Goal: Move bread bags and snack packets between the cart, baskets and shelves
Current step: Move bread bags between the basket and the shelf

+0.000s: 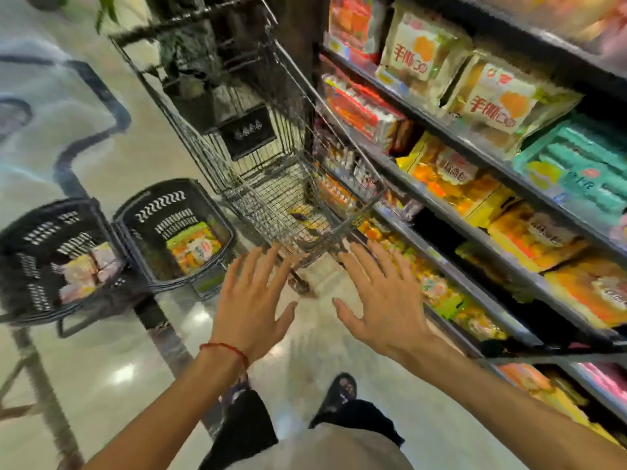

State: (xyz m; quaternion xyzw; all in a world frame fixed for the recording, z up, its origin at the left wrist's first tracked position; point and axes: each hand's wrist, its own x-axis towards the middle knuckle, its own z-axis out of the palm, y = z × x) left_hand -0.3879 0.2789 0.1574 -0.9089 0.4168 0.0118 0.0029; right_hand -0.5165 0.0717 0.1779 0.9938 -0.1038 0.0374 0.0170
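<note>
Head view: my left hand (pixel 252 300) and right hand (pixel 385 300) both splayed, empty; grey wire shopping cart (pixel 244 184) straight ahead, long axis running away; yellow snack packet (pixel 303 215), blurred, on its floor, roughly midway between them, I judge.

Bare left forearm (pixel 176 401) and bare right forearm (pixel 492 391) reach forward side by side, bare left hand (pixel 251 300) flat, fingers straight and spread (back facing up), bare right hand (pixel 383 300) likewise, thumbs pointing toward each other, both empty

One wire cart (pixel 268 198), two black baskets (pixel 159 206) (packets (pixel 195 247) inside uncountable), two hands (pixel 251 310), two cream bread bags (pixel 420 52).
</note>
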